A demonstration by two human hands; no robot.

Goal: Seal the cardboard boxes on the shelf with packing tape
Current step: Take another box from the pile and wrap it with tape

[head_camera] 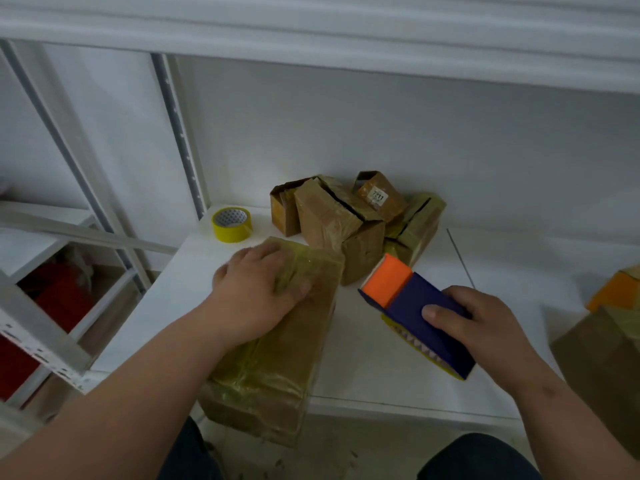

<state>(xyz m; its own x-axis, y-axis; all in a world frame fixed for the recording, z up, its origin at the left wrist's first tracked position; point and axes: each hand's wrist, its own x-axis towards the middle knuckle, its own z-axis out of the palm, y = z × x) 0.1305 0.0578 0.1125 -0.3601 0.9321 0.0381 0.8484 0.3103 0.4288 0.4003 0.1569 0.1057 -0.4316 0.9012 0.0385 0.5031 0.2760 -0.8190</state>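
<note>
A long cardboard box [277,358] wrapped in yellowish tape lies on the white shelf [381,368], its near end hanging over the front edge. My left hand [258,289] rests flat on the box's far end, fingers spread. My right hand [485,327] grips a blue and orange tape dispenser [412,306], held just above the shelf to the right of the box, with its toothed blade along the lower edge. A roll of yellow tape [231,225] stands at the back left of the shelf.
Several small taped cardboard boxes [349,220] are piled at the back of the shelf against the wall. Another brown box [602,341] sits at the right edge. A metal upright [180,133] and lower shelving with red items [59,299] lie to the left.
</note>
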